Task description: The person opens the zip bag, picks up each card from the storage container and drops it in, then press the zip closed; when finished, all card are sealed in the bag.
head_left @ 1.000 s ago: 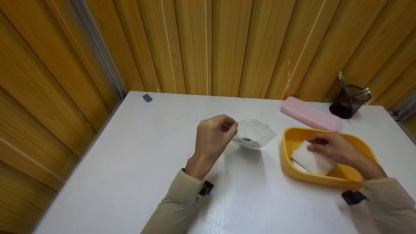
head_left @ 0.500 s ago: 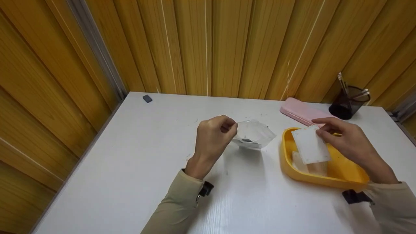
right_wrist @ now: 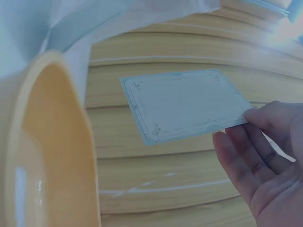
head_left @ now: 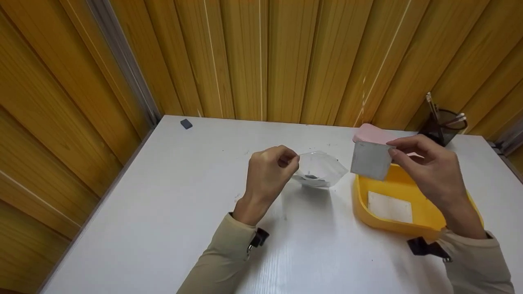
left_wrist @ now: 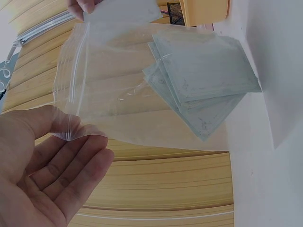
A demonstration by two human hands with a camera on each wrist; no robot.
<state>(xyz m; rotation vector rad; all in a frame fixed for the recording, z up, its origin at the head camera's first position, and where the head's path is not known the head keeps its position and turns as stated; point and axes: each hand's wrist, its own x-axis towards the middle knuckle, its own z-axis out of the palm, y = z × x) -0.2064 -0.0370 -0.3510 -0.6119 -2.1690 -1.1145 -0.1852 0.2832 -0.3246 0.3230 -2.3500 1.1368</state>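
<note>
My left hand (head_left: 271,171) pinches the open top edge of a clear zip-lock bag (head_left: 322,165), held upright over the table. Inside the bag, the left wrist view shows several pale cards (left_wrist: 203,71) fanned at the bottom. Between thumb and fingers, my right hand (head_left: 437,171) pinches a card (head_left: 371,160) by one corner, just right of the bag and above the yellow bin's left rim. In the right wrist view this card (right_wrist: 184,104) has a thin decorative border. Another white card (head_left: 390,207) lies in the yellow bin (head_left: 363,212) below.
Behind the bin lies a pink case (head_left: 369,132), partly covered by the held card. A dark mesh pen cup (head_left: 443,126) with pencils stands at the back right. A small dark block (head_left: 186,123) sits at the table's (head_left: 163,204) back left corner.
My right hand has lifted a card out of the yellow bin and carried it up and left toward the bag. The left hand and bag have stayed in place.
</note>
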